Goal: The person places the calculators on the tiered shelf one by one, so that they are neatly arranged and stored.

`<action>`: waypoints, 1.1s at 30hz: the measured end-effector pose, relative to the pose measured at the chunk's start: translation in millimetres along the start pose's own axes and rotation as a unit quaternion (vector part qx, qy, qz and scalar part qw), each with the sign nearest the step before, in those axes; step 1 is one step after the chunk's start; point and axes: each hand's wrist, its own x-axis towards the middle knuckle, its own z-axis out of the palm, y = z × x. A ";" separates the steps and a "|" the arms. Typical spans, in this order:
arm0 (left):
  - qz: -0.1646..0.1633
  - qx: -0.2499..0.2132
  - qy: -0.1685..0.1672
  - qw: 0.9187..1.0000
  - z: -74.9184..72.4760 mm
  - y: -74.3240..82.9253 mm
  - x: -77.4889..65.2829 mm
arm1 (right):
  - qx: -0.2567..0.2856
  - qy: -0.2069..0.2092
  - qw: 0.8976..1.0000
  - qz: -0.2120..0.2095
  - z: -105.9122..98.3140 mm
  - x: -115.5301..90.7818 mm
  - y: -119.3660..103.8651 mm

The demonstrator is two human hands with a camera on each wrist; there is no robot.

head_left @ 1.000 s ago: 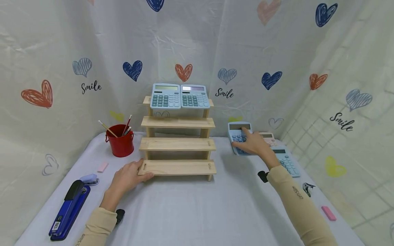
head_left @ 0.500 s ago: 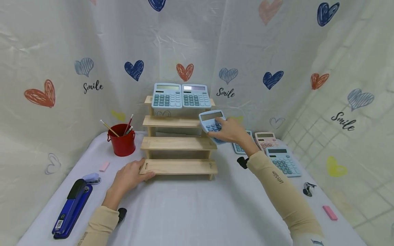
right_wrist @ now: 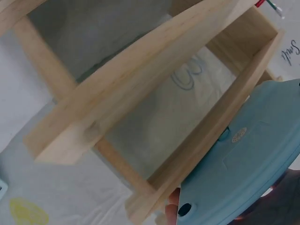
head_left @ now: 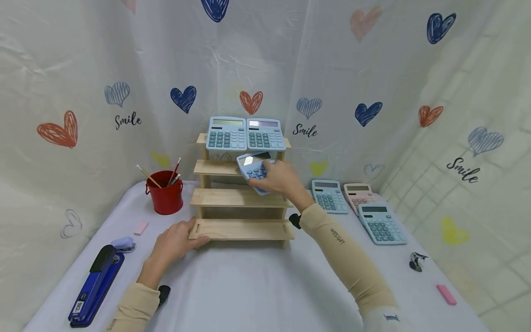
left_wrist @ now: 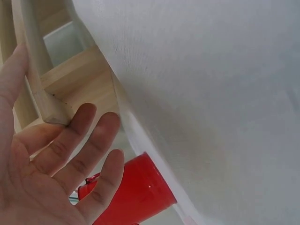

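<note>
A wooden four-tier stand (head_left: 244, 229) stands on the cloth-covered table. My left hand (head_left: 176, 240) grips the left end of its lowest tier, thumb at the front and index finger around the corner, other fingers spread in the left wrist view. My right hand (head_left: 282, 179) holds a light blue calculator (head_left: 253, 169) by its side edges, tilted over the second tier from the top. Its blue back (right_wrist: 243, 154) shows close to a tier edge in the right wrist view. Two light blue calculators (head_left: 227, 133) lean side by side on the top tier.
Right of the stand lie two blue calculators (head_left: 382, 225) and a pink calculator (head_left: 359, 194), near a silver-black clip-like object (head_left: 416, 261) and a pink eraser (head_left: 446, 294). On the left are a red bucket (head_left: 166, 196) with pencils, a pale pink eraser (head_left: 141, 228) and a blue stapler (head_left: 96, 287).
My right hand has lifted the blue calculator from the table at right and carried it left to the second tier from the top. My left hand has stayed on the lowest tier.
</note>
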 end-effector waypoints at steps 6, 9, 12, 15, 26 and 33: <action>0.002 0.000 0.003 1.000 -1.1 0.0 1.5 | 0.009 0.014 1.000 0.022 5.9 10.7 -13.2; 0.003 0.003 0.007 1.000 -2.4 0.2 2.1 | 0.001 0.020 0.999 0.046 6.7 16.9 -21.3; 0.000 0.003 0.006 1.000 -3.2 0.4 2.1 | -0.003 0.017 0.998 0.055 7.4 21.2 -29.4; 0.000 -0.001 0.001 1.000 -2.3 0.5 1.5 | -0.001 0.005 1.000 0.029 8.8 22.7 -35.2; -0.011 0.011 -0.009 1.000 -2.9 2.7 1.0 | 0.038 -0.014 0.997 -0.069 19.9 24.4 -43.8; -0.016 0.011 -0.018 1.000 -2.1 2.5 0.5 | 0.059 -0.011 0.993 -0.106 28.7 28.6 -51.6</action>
